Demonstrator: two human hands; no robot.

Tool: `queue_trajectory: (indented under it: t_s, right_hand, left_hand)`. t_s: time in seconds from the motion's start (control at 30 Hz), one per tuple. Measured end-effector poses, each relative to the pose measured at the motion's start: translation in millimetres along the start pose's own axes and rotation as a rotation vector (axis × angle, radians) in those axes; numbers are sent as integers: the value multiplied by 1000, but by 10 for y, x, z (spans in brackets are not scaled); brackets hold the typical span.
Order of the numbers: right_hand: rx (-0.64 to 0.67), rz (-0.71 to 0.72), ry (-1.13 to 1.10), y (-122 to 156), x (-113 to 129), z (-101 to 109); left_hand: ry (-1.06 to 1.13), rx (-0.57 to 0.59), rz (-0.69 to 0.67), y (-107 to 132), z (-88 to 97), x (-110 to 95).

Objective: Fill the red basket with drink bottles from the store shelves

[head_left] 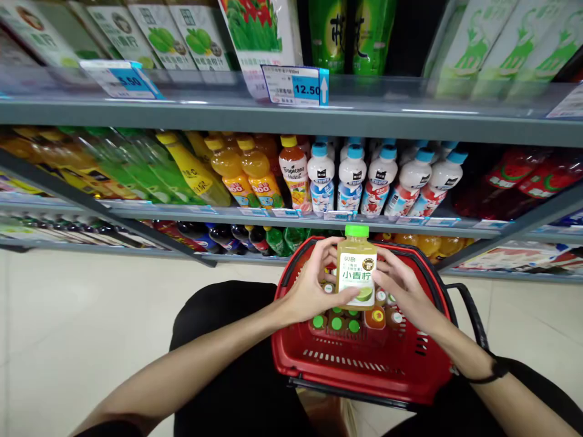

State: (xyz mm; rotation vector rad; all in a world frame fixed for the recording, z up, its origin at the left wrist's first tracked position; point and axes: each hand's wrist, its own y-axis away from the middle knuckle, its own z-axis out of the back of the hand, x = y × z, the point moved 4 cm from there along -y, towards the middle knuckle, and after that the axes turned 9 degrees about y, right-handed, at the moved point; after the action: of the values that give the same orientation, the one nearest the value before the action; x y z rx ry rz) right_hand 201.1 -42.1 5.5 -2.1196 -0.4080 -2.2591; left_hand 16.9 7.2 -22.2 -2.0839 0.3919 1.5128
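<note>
A juice bottle (pixel 356 267) with a bright green cap and a white label showing a lime is held upright over the basket. My left hand (pixel 314 276) grips it from the left, thumb across the lower label. From the right, my right hand (pixel 405 285) closes on the same bottle, its thumb at the label's edge. Beneath both hands is a red shopping basket (pixel 328 358) with a black rim and handle. Inside it stand several small bottles with green caps (pixel 336 323), white-capped bottles (pixel 398 317) and an orange-topped item (pixel 375 316), partly hidden by my hands.
A grey shelf unit (pixel 218 121) stands in front, its rows full of drinks. Blue-capped milk drink bottles (pixel 351 173), a Tropicana bottle (pixel 295 173) and yellow-capped juice bottles (pixel 256 173) fill the middle shelf. Cartons (pixel 200 33) and price tags (pixel 296 86) are above. Pale floor tiles (pixel 91 315) lie below.
</note>
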Motion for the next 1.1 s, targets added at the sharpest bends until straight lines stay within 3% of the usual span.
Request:
queue_trajectory:
  t_s: [0.27,0.53,0.67,1.1]
  right_hand:
    - [32,145,182,24,20,64]
    - [-17,399,566,76,140,158]
    - [-15,509,656,108,222,144]
    - [55,599,660,102,263,114]
  left_hand:
    - [-193,37,-93,37,77,-96]
    - [-507,198,-560,-7,130,-292]
    - [-490,224,-587,-14,146,-266]
    - [-492,307,-615,28,182,-189]
